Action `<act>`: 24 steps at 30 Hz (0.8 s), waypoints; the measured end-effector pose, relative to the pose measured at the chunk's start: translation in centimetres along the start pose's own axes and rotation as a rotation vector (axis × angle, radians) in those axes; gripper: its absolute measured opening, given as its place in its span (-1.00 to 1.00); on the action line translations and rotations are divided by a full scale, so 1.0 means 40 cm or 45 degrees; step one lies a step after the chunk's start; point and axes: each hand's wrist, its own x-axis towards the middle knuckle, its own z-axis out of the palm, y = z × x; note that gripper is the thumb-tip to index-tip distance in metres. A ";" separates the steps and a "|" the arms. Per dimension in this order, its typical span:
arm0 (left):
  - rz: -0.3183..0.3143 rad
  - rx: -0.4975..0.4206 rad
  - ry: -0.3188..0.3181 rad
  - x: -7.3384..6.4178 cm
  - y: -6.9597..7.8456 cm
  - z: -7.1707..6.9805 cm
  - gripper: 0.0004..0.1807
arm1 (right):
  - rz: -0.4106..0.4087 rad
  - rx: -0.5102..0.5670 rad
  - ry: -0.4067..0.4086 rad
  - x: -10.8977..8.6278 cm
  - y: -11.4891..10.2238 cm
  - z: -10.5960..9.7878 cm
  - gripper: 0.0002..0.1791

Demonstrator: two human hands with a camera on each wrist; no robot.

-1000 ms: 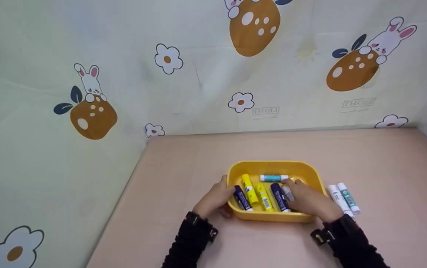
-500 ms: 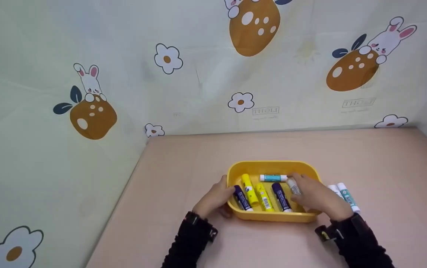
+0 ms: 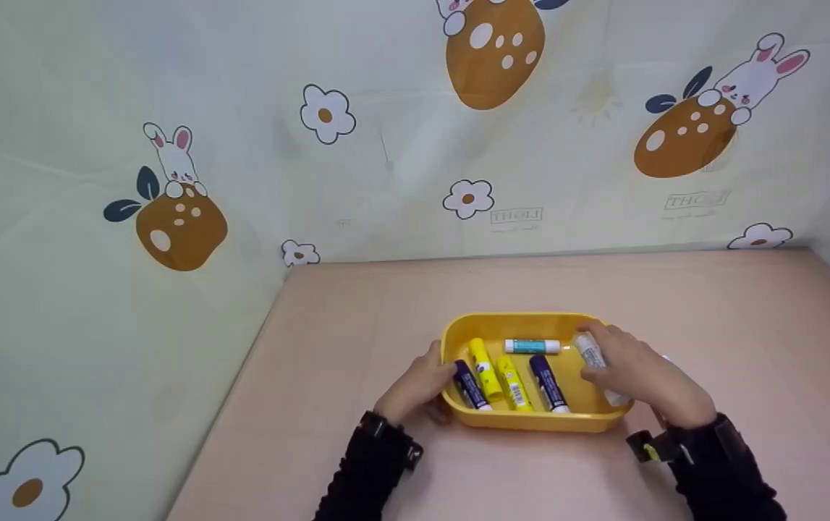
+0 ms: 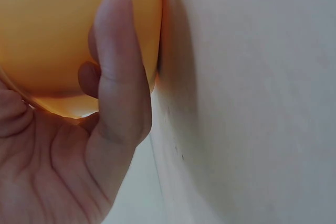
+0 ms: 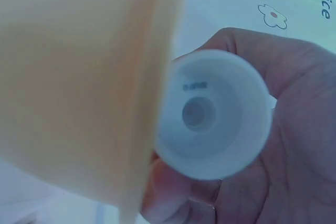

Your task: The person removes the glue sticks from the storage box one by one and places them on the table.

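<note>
A yellow plastic basket [image 3: 530, 421] stands on the table. My left hand [image 3: 415, 387] grips its left end, thumb at the rim; in the left wrist view the fingers of the left hand [image 4: 118, 87] curl against the outer wall. My right hand [image 3: 642, 373] pinches a white glue stick [image 3: 590, 352] at the basket's right end. The right wrist view shows this stick's hollow round base [image 5: 231, 129] right by the basket rim. Inside lie a teal-and-white glue stick [image 3: 532, 346], two yellow ones [image 3: 485, 370] and two navy ones [image 3: 548, 385].
Just right of the basket, a white tip [image 3: 666, 357] of a glue stick on the table shows past my right hand, which hides the rest. A patterned curtain [image 3: 386, 181] closes off the back and left of the pink table [image 3: 357, 311].
My right hand has moved right with the white glue stick, from the basket's middle right to its right end. It now covers the glue sticks on the table. The left hand has stayed put.
</note>
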 end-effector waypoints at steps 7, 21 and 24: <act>-0.001 0.021 -0.001 0.003 0.000 -0.001 -0.56 | -0.051 0.000 0.025 -0.017 0.021 -0.034 -0.33; -0.018 0.015 0.005 0.002 0.002 0.001 -0.57 | 0.089 -0.037 0.013 -0.042 0.100 -0.105 -0.26; -0.022 0.010 0.003 0.001 0.001 0.002 -0.55 | 0.126 -0.007 -0.014 -0.044 0.123 -0.112 -0.26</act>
